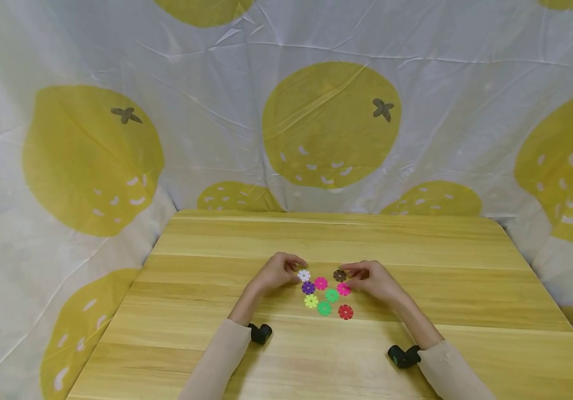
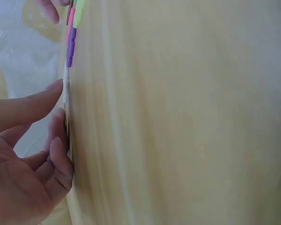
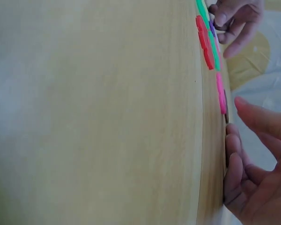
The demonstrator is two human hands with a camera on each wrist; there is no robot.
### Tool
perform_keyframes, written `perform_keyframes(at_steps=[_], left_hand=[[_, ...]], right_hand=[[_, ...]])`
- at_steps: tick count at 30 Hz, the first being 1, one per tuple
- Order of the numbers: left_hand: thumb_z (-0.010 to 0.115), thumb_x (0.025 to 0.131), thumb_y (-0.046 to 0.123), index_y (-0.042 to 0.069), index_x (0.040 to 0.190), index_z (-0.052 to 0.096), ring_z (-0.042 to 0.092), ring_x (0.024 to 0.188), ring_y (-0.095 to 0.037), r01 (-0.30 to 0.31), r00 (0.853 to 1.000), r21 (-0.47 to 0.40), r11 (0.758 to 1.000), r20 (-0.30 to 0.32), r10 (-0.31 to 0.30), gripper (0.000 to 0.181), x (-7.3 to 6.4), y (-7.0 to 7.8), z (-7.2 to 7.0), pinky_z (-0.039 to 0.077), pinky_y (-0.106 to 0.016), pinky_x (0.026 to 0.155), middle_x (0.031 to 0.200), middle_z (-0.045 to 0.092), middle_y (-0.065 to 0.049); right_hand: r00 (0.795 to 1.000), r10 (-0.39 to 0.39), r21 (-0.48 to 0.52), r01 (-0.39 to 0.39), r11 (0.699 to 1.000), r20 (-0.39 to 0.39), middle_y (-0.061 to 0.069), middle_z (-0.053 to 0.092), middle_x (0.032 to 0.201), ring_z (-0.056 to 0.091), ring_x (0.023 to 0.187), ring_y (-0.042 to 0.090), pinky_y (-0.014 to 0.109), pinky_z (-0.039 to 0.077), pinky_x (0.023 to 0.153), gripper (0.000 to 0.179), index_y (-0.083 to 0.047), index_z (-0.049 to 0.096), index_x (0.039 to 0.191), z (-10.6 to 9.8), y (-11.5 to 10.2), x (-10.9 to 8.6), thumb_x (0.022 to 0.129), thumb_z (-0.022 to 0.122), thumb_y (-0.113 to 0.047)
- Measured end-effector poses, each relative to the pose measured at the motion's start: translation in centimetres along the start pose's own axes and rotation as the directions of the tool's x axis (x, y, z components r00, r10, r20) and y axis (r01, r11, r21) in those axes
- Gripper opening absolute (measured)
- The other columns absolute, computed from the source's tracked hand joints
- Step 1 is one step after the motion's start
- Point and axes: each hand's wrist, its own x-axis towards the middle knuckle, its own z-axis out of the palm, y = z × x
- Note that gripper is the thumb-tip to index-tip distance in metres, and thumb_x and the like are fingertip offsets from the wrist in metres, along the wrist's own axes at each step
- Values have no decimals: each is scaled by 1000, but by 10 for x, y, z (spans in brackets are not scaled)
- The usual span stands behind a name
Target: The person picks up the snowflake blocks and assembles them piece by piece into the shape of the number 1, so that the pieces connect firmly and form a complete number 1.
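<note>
Several coloured, notched plastic discs lie flat together on the wooden table (image 1: 206, 311). My left hand (image 1: 277, 273) is at the far left of the group, fingertips right at the white disc (image 1: 303, 275). A purple disc (image 1: 308, 288) and a yellow disc (image 1: 311, 301) lie nearer me. On the other side, my right hand (image 1: 373, 280) rests by the brown disc (image 1: 339, 275) and a pink disc (image 1: 343, 289). Both hands have loosely bent fingers low over the wood. Between them are another pink disc (image 1: 320, 283) and a green disc (image 1: 332, 295).
Closer to me lie a second green disc (image 1: 324, 308) and a red disc (image 1: 345, 312). Black wrist cameras (image 1: 404, 356) sit at both sleeves. Behind the table's far edge hangs a pale curtain (image 1: 206, 111) with yellow fruit prints.
</note>
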Motion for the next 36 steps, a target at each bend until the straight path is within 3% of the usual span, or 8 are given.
perform_keyframes(at_steps=[12, 26, 36], left_hand=[[83, 78, -10, 2, 100, 79, 49, 81, -17, 95, 995, -1, 995, -38, -95, 26, 8, -4, 5, 42, -25, 71, 91, 62, -14], [83, 76, -13, -1, 96, 73, 50, 82, -16, 107, 994, -6, 994, -38, -107, 26, 9, 0, 8, 45, -24, 72, 92, 62, -12], [87, 74, -10, -1, 98, 68, 53, 77, -14, 100, 994, 39, 994, -58, -97, 31, 7, 1, 8, 47, -23, 71, 89, 63, -12]], right_hand=[[999, 31, -70, -34, 997, -40, 11, 67, 91, 54, 80, 17, 22, 45, 67, 28, -1, 76, 119, 9, 1, 13, 92, 77, -7], [991, 65, -36, -70, 997, -119, 12, 69, 83, 57, 72, 14, 22, 46, 63, 21, 1, 79, 109, 13, 1, 13, 88, 80, -3], [983, 114, -5, -116, 993, -144, 11, 64, 90, 59, 76, 18, 24, 50, 72, 21, 1, 69, 102, 15, -2, 13, 85, 80, 2]])
